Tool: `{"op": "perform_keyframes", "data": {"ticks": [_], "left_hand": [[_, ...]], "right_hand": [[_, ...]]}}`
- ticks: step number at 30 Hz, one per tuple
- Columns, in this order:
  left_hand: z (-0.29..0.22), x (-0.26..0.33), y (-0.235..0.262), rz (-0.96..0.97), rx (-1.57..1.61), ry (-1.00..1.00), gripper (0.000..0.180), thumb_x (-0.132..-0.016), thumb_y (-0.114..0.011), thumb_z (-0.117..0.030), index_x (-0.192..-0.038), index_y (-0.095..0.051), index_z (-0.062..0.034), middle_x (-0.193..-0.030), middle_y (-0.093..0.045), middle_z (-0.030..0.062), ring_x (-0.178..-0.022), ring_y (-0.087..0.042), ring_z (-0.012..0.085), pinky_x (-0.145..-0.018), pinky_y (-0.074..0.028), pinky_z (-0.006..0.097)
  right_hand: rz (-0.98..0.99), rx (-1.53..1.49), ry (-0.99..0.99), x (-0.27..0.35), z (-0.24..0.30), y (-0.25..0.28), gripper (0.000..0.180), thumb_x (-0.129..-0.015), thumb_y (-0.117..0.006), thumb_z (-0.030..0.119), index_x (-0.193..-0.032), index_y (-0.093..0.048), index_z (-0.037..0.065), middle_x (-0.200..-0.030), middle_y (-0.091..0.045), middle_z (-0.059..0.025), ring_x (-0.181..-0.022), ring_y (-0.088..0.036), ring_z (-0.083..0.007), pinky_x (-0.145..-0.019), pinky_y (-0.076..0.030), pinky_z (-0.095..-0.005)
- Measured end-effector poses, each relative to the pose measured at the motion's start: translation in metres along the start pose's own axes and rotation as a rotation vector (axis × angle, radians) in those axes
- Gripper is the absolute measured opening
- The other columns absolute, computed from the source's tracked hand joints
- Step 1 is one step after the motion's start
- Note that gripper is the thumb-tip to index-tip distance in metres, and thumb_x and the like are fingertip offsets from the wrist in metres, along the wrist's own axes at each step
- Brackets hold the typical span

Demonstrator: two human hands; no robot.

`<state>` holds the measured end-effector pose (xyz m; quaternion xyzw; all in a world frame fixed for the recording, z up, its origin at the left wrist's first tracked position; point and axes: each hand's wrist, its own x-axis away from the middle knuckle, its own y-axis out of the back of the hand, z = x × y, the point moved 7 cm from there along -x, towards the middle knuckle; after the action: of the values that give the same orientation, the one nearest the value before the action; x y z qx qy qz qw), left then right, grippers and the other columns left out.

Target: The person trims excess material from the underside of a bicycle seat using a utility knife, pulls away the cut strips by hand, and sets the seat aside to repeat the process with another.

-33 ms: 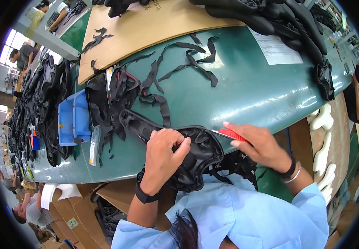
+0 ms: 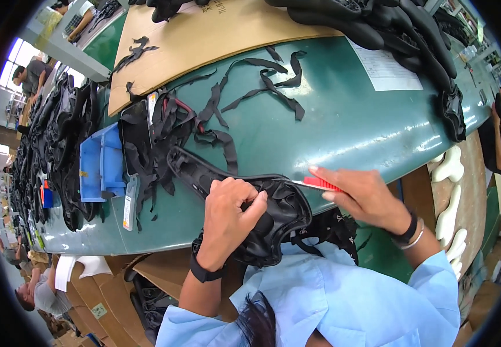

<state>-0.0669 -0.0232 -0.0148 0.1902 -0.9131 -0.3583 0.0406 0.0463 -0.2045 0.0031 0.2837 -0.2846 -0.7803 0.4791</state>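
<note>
Where the green table [image 2: 343,133] curved off to the far left of the hands, black moulded pieces [image 2: 54,144] lay heaped beside a blue plastic bin [image 2: 101,165]. Nearer, just left of the left hand, sat a tangle of thin black trimmed strips [image 2: 204,124], limp and ribbon-like, matte, some curled.

Left hand [image 2: 227,217]: fingers curled tight, thumb pressed over the edge, clamped on the black padded shell [image 2: 273,217], which rested on the near table edge against the body. Shell looked rubbery or foam-backed, dull sheen, long tongue [image 2: 190,168] stretching up-left onto the table. Judged light, flexible, likely to fold if gripped at the thin tongue; the thick rounded body under the palm seemed the firmer hold. Surface probably grippy, not fragile.

Right hand [image 2: 369,196]: fingers closed around a red-handled cutting tool [image 2: 320,184], its tip touching the shell's right rim. Blade itself too small to make out.

Beyond the hands, a tan cardboard sheet [image 2: 221,32] and white paper form [image 2: 386,69] lay flat.
</note>
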Motion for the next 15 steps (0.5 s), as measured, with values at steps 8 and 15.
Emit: {"op": "perform_keyframes", "data": {"ticks": [8,15], "left_hand": [[-0.001,0.0,0.006,-0.03,0.171,0.009,0.024,-0.076,-0.069,-0.008,-0.059,-0.053,-0.0034,-0.053,-0.047,0.0004,-0.059,-0.042,0.0134,-0.063,-0.032,0.031],[0.036,-0.001,0.016,-0.265,1.303,0.434,0.032,-0.083,-0.06,-0.002,-0.058,-0.042,-0.0069,-0.067,-0.053,0.0042,-0.067,-0.048,0.0085,-0.059,-0.037,0.024]], "right_hand": [[0.356,0.351,0.266,-0.055,0.022,-0.003,0.056,-0.089,-0.063,0.017,-0.14,-0.049,0.034,-0.062,-0.054,-0.0069,-0.049,-0.054,-0.0276,-0.043,-0.038,-0.0397],[0.358,0.522,-0.026,0.002,0.033,-0.006,0.075,-0.079,-0.062,0.006,-0.148,-0.039,0.022,-0.066,-0.05,-0.0099,-0.048,-0.055,-0.0249,-0.042,-0.04,-0.0376]]}}
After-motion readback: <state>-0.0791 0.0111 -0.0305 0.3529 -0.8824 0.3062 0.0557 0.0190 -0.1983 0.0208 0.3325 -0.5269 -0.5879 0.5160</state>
